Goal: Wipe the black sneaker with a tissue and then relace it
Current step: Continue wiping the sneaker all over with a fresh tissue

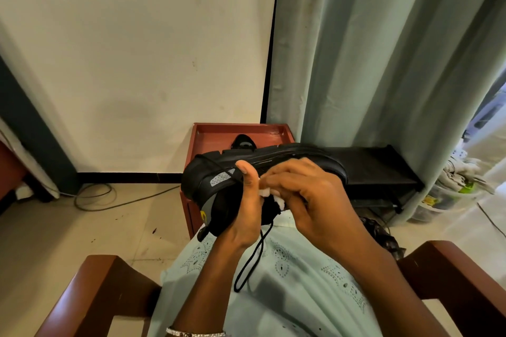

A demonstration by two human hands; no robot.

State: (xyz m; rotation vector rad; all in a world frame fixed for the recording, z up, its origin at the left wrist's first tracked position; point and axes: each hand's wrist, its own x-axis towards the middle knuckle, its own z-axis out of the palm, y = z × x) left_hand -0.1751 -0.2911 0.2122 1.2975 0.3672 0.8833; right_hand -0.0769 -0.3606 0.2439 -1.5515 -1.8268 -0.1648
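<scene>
I hold the black sneaker (219,172) on its side above my lap, sole turned away toward the wall, heel at the left. My left hand (246,200) grips it from below, thumb up over its side. My right hand (304,189) holds a crumpled white tissue (269,194) pressed against the shoe's upper; most of the tissue is hidden under the fingers. A black lace (250,262) hangs loose from the shoe down over my pale green garment.
A red-brown small table (241,131) stands just behind the shoe, with another dark shoe (242,142) on it. A black low rack (377,167) is to the right, by green curtains (369,49). Wooden chair arms (90,295) flank my lap. Cables (95,197) lie on the floor.
</scene>
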